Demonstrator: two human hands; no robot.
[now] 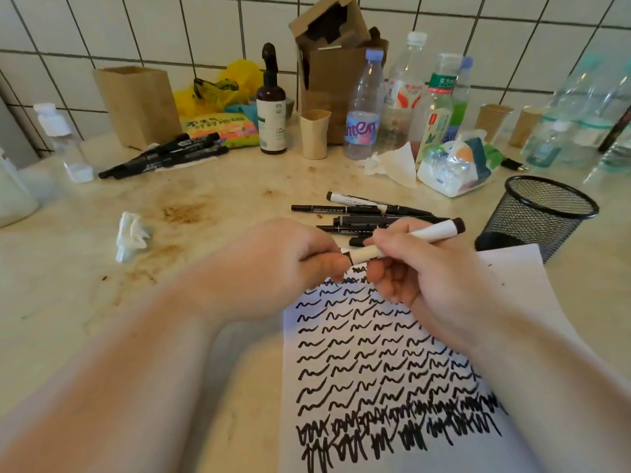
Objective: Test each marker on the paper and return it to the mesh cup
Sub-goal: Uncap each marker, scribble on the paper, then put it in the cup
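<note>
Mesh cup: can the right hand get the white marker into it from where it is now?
Probably yes. The mesh cup stands upright, mouth open, just right of the right hand, with bare counter between. But the left hand grips the white marker at its end.

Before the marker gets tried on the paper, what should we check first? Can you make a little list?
1. Right hand grips the white marker: ok.
2. Left hand at the marker's cap end: ok.
3. Cap off, tip bare: cannot tell, fingers hide it.
4. Blank room on the paper: ok, top right corner.
5. Mesh cup upright and within reach: ok.
</note>
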